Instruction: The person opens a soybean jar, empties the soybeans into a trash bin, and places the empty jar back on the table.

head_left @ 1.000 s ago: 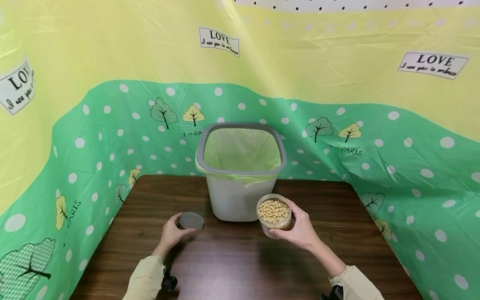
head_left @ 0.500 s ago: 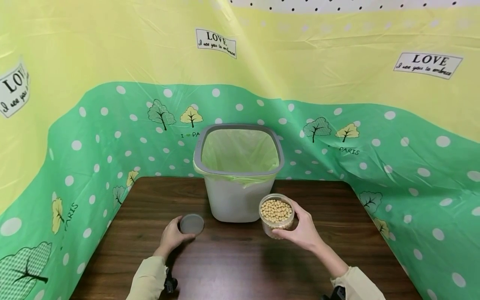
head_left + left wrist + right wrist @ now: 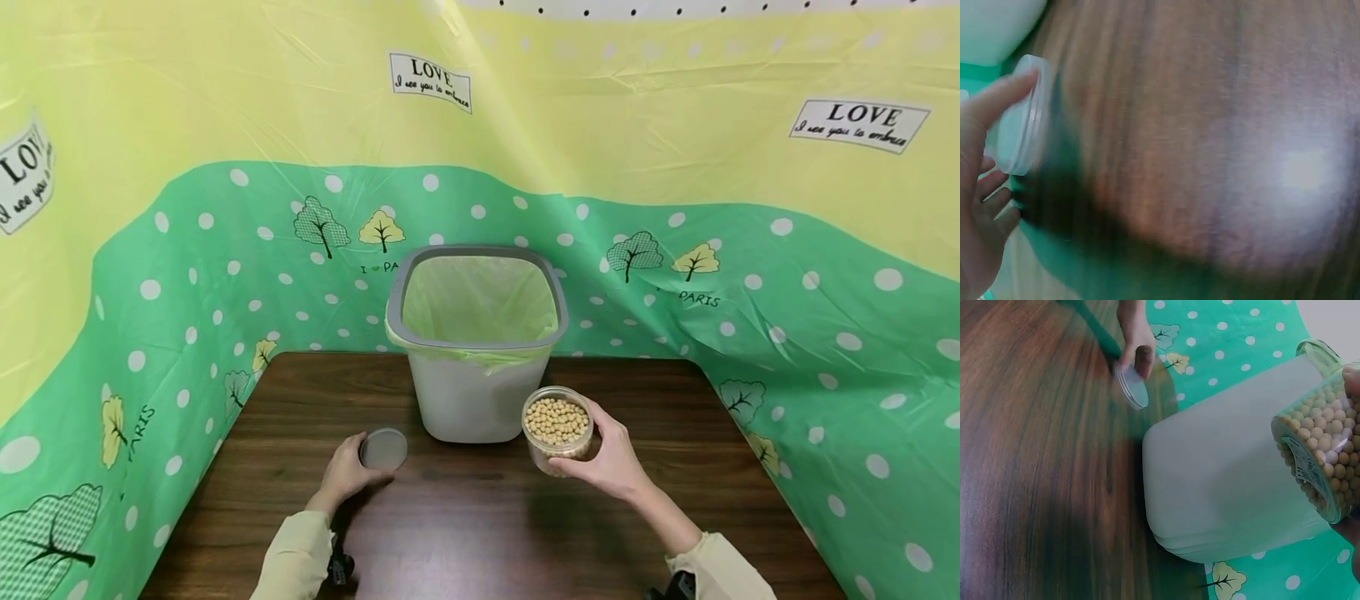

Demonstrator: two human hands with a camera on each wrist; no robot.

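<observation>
My left hand [image 3: 347, 475] pinches a round, clear-rimmed lid [image 3: 384, 451] by its edge, thumb on one side and fingers on the other. In the left wrist view the lid [image 3: 1017, 128] stands on edge above the wood, the thumb along its rim. A clear round jar [image 3: 542, 457], lidless and filled nearly to the brim with pale round beans [image 3: 557, 421], is in the grip of my right hand [image 3: 611, 458]. The jar is held off the table, in front of the bin's right side. Its bottom with a white label shows in the right wrist view.
A white bin [image 3: 472, 400] with a grey rim and a green liner bag stands at the back middle of the dark wooden table [image 3: 450, 517]. A yellow and green printed curtain [image 3: 645, 175] surrounds the table on three sides.
My right hand has moved slightly to the right with the jar. The lid in my left hand has tilted so more of its face shows. The head view has shifted a little.
</observation>
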